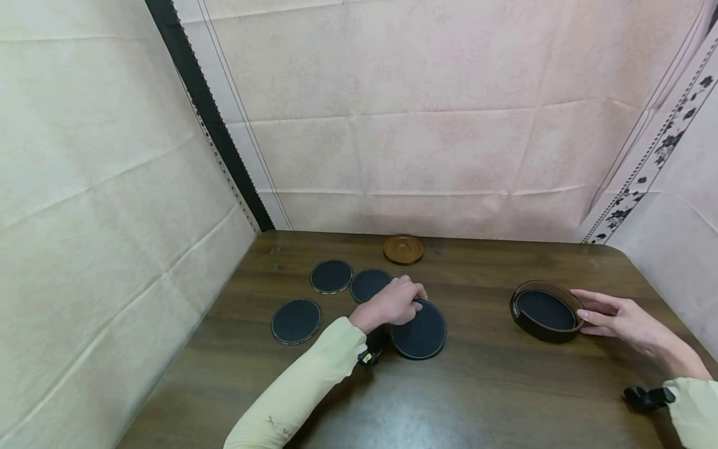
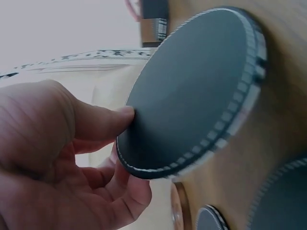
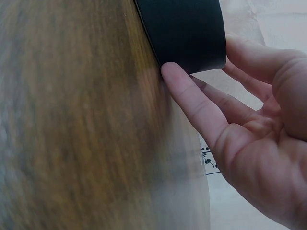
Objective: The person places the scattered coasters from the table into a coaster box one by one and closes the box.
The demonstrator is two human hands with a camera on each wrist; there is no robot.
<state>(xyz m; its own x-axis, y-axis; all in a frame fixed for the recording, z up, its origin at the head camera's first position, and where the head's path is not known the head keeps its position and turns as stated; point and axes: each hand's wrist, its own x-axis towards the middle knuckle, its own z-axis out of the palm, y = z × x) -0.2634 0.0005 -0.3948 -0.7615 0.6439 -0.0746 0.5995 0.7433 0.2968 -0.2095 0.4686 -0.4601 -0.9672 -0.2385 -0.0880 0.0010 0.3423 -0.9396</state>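
Observation:
My left hand [image 1: 395, 301] pinches a round black coaster [image 1: 419, 330] with pale stitching round its edge. In the left wrist view the thumb lies on the flat face of this tilted coaster [image 2: 192, 91], the fingers beneath it. Over on the right, my right hand [image 1: 611, 318] holds the side of a dark round coaster holder [image 1: 552, 335], thumb at the rim. A black disc [image 1: 544, 310] shows inside the holder. In the right wrist view, fingers touch the holder's smooth outer wall [image 3: 187, 33]; its inside is hidden there.
Three more black coasters, one at the back [image 1: 331, 276], one nearer [image 1: 296, 321] and one partly behind my left hand [image 1: 370, 284], lie on the wooden table [image 1: 477, 399]. A brown round dish [image 1: 403, 249] stands near the back edge. Pale cloth [image 1: 449, 156] hangs behind.

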